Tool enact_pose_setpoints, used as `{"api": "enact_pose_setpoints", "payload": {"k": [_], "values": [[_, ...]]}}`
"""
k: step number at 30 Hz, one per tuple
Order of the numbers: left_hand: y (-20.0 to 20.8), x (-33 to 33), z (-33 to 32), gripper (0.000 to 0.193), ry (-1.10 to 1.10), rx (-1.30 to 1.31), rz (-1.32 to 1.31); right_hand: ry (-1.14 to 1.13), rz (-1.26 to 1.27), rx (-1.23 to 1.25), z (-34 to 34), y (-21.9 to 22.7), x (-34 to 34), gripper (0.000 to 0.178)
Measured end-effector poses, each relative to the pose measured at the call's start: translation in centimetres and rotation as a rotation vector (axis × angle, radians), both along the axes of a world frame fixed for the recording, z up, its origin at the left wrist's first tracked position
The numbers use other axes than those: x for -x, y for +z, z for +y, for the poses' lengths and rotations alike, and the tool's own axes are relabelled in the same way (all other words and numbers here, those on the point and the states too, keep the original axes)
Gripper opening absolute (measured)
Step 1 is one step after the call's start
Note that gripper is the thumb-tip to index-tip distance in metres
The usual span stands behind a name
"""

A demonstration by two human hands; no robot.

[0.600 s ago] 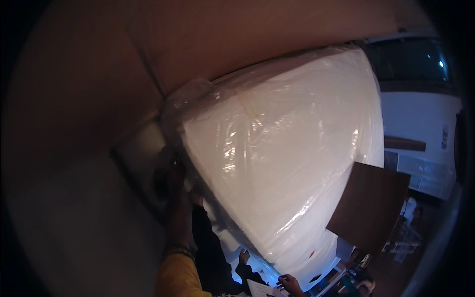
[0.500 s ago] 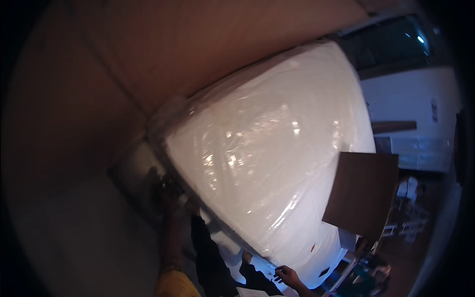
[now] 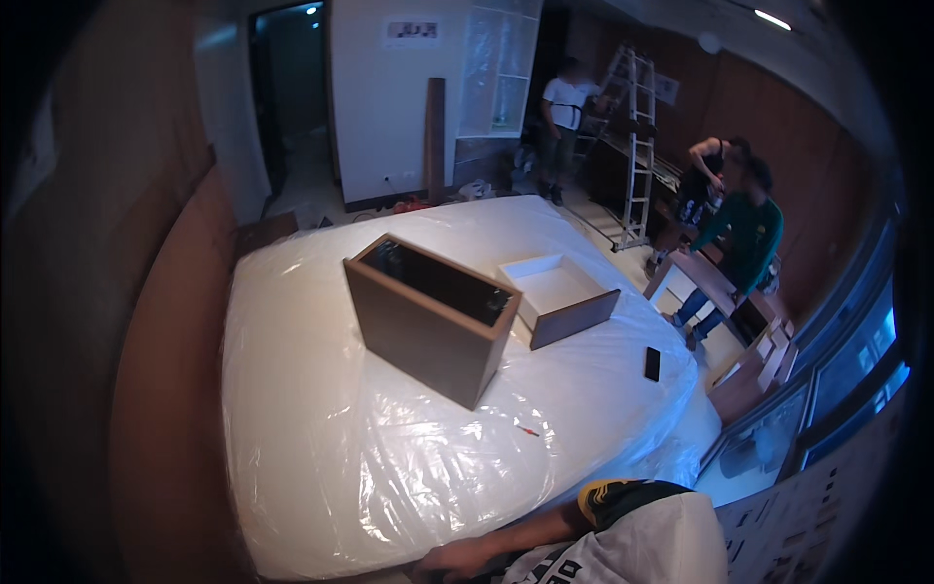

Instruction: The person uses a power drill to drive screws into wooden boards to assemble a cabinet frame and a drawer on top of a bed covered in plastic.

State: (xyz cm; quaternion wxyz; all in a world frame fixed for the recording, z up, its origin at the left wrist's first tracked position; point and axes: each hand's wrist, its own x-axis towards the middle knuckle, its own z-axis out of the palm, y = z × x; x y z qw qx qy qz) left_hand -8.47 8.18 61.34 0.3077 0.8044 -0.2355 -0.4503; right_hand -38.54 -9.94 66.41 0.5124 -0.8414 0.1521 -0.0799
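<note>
Tall brown open-topped box (image 3: pixel 418 336): stood on the plastic-wrapped white mattress (image 3: pixel 292 389) — a glossy black inside is shown.
Brown-fronted white drawer (image 3: pixel 576 319): laid just beside the box, its white interior exposed.
Mattress top: a black rectangular phone (image 3: pixel 652 364) and a small orange object (image 3: pixel 528 430) are also borne.
Far side: a silver metal ladder (image 3: pixel 639 200) is stood near a white-shirted co-worker (image 3: pixel 566 102).
Right hand (image 3: pixel 452 557): held at the mattress's near edge — whether fingers are clenched or released cannot be told; likewise the left hand, out of view.
</note>
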Motion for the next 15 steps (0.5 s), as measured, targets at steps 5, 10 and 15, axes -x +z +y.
{"api": "enact_pose_setpoints", "payload": {"k": [5, 10, 15], "values": [[12.9, 16.2, -10.6, 0.038, -0.190, 0.286, 0.160, -0.125, -0.382, 0.570, -0.4, 4.8, 8.1, 0.072], [13.5, 29.2, -18.3, 0.050, -0.364, 0.243, 0.496, -0.602, -0.167, 0.345, -0.9, 5.2, 22.2, 0.078], [15.1, 41.2, -23.7, 0.047, -0.478, 0.161, 0.899, -0.913, -0.070, 0.241, 0.5, 8.5, 34.8, 0.063]]}}
